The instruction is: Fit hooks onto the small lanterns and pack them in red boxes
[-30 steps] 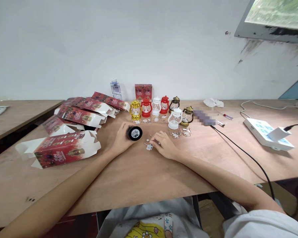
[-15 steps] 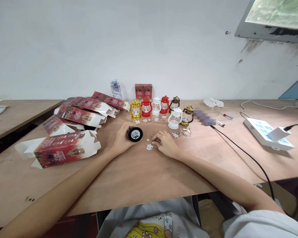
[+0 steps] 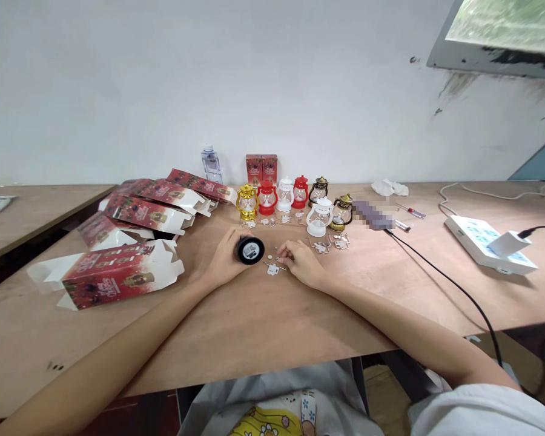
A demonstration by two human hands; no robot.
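My left hand [image 3: 223, 261] is wrapped round a black lantern [image 3: 251, 260], tilted so its round base with a white label faces me. Close by on the right, my right hand [image 3: 304, 265] has its fingertips pinched together just above the table; whatever they hold is too small to name. Between the hands lie a small white cut-out piece [image 3: 272, 270], thin metal bits and a tiny round disc [image 3: 269, 257]. Behind them stand small lanterns: a gold one [image 3: 247, 203], red ones [image 3: 267, 198], white ones [image 3: 319, 219] and bronze ones [image 3: 342, 213].
Open red printed boxes [image 3: 113, 272] are heaped on the left. Two closed boxes [image 3: 261, 169] and a water bottle [image 3: 211, 165] stand by the wall. A pixelated device with a black cable [image 3: 440, 275], screwdrivers [image 3: 415, 212] and a white power strip [image 3: 490, 245] lie to the right.
My left hand and the black lantern have shifted slightly right, closer to my right hand. My right fingertips have moved a little and stay pinched near the small parts.
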